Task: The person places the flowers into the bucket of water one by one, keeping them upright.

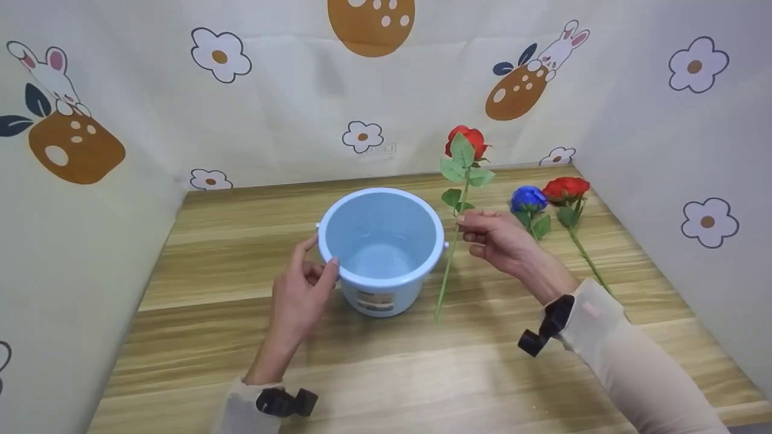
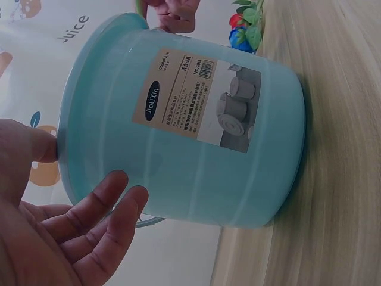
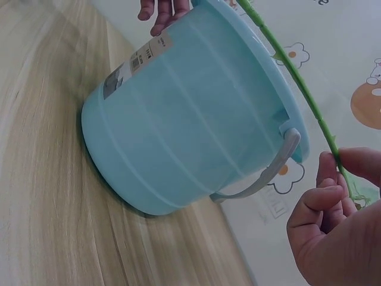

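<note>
On the wood-grain counter [image 1: 229,241], the light-blue JiaLiXin bucket [image 1: 381,253] stands upright; I rest the relaxed left hand [image 1: 298,290] against its rim — presumably to steady it. Just beside it, my right hand [image 1: 502,240] pinches a red rose [image 1: 463,154] by the stem — likely to hold the bloom up.

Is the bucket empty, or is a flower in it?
Empty: the head view shows the bucket's bare floor. The right hand pinches a red rose outside it.

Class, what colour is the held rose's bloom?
Red; the bloom shows best in the head view.
</note>
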Demonstrator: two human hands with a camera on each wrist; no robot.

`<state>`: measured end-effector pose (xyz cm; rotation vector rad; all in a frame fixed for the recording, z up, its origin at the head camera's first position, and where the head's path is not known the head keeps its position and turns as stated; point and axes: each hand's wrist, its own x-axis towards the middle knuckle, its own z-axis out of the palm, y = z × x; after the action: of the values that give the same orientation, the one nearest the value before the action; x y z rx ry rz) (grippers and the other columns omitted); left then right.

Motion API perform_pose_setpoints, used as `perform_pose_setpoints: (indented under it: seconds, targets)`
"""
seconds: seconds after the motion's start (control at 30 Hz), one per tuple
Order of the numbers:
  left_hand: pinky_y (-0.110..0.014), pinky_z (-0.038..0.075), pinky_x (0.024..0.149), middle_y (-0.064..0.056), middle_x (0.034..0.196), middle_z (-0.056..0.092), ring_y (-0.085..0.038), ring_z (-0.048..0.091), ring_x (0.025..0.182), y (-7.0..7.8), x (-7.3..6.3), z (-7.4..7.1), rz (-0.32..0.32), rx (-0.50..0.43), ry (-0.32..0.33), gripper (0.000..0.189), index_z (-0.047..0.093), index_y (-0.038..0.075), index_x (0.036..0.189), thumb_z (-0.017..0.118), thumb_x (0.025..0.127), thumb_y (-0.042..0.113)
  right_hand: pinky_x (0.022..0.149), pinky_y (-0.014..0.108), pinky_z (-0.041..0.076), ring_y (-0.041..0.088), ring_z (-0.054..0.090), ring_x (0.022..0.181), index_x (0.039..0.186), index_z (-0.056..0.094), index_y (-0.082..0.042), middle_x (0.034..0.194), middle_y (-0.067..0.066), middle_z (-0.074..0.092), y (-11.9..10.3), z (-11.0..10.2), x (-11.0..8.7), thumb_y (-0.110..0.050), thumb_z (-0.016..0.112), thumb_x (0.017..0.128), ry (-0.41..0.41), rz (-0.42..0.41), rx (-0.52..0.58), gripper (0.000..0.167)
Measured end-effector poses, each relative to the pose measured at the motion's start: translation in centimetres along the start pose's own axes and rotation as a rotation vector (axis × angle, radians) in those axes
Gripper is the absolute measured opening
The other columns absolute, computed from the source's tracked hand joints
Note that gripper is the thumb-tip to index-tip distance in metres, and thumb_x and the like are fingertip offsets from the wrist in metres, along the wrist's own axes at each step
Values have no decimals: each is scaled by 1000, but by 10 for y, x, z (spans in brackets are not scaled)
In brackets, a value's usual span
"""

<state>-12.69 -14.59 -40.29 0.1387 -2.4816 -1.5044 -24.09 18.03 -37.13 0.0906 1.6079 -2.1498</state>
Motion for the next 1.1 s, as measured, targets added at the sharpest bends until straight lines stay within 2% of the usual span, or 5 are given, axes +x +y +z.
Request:
perform_pose_setpoints:
  seconds: [0.27,0.43,0.63,0.87,1.1]
  targets:
    - [-30,53,68,-8,87,73,-19,65,77,0,0,-1,-34,10,-10,56,51,17,154,67,102,30,55,22,37,11,54,66,80,75,-14,73,-3,69,-3,3,1,-5,61,104,4,11,3,29]
    - [-30,52,67,-8,86,73,-18,65,77,0,0,0,-21,8,-8,55,51,16,153,67,102,29,55,22,37,11,53,66,80,76,-13,72,-3,68,-5,5,2,-5,60,105,5,8,-1,31]
    - [-31,53,67,-8,87,73,-19,65,77,1,1,0,-40,8,-14,55,50,18,154,67,103,31,55,23,35,12,50,67,80,75,-13,73,-2,67,-8,7,2,-5,63,103,0,-2,6,27]
    - [-29,50,65,-8,81,72,-16,63,73,0,0,1,13,0,10,53,54,14,151,68,102,28,54,22,31,11,46,63,78,73,-14,73,-3,69,-11,12,4,-4,60,104,-14,-18,17,31]
    - [-30,52,67,-9,84,72,-17,63,75,1,0,0,-9,0,-2,54,52,14,153,68,103,29,54,22,32,11,47,63,78,75,-13,74,-2,71,-11,15,5,-3,61,104,-21,-29,36,31]
